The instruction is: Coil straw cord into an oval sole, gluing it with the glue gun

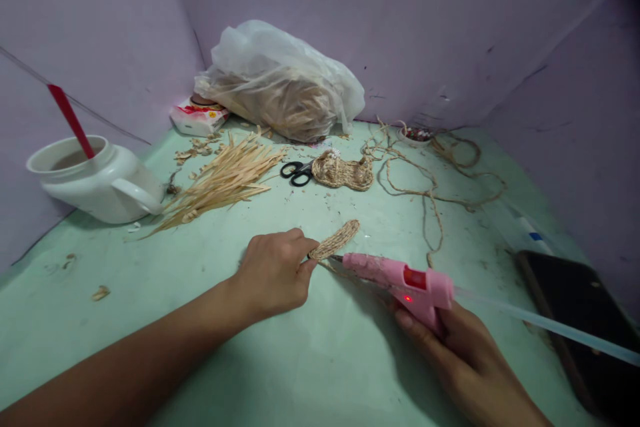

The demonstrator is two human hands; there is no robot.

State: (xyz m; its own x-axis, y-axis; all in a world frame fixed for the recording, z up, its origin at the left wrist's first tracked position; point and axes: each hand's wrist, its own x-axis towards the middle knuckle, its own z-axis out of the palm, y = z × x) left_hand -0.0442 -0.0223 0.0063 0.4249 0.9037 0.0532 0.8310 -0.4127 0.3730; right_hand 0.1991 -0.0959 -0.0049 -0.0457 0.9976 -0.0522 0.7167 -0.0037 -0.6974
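Between the thumb and finger of my left hand [275, 270] is one end of a small coiled twine piece [340, 238], long and narrow with a rounded far end. My right hand [460, 353] is wrapped round the handle of a pink hot glue gun [400, 277] whose red light is on. The gun's metal tip is at the edge of the twine piece, close to my left fingertips; whether it touches cannot be made out. A clear glue stick [555, 327] juts out of the gun's back. Loose twine [434, 227] trails behind the gun.
Beyond my hands lie black-handled scissors [300, 173] and a larger woven twine piece [345, 171]. Dry fibre strips [225, 177], a white pitcher [105, 180], a small box [197, 121] and a plastic bag [295, 90] stand left and back. A dark phone [575, 320] lies at right.
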